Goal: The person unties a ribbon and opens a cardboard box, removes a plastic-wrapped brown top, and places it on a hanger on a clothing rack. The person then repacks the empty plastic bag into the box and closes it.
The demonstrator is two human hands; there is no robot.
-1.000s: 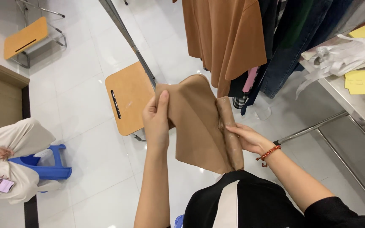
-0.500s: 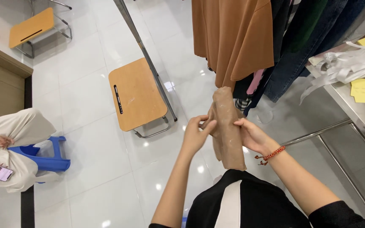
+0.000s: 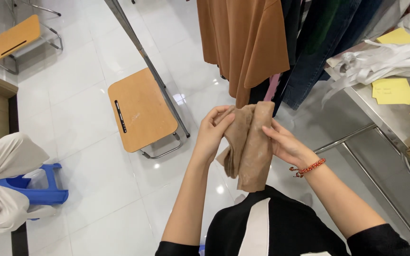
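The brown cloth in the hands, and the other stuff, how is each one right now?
Brown cloth: folded narrow, hanging down.
Left hand: gripping the cloth's top edge.
Right hand: fingers pressed on the cloth's side.
Brown garment: hanging from above.
Wooden stool: upright, nothing on it.
Yellow notes: lying flat.

Two wooden stools (image 3: 142, 110) and (image 3: 13, 39) stand on white tiled floor (image 3: 81, 189). Brown garments (image 3: 247, 42) and jeans (image 3: 316, 57) hang on a rail. Yellow notes (image 3: 392, 90) lie on a steel table (image 3: 380, 121). A blue stool (image 3: 34, 187) seats another person.
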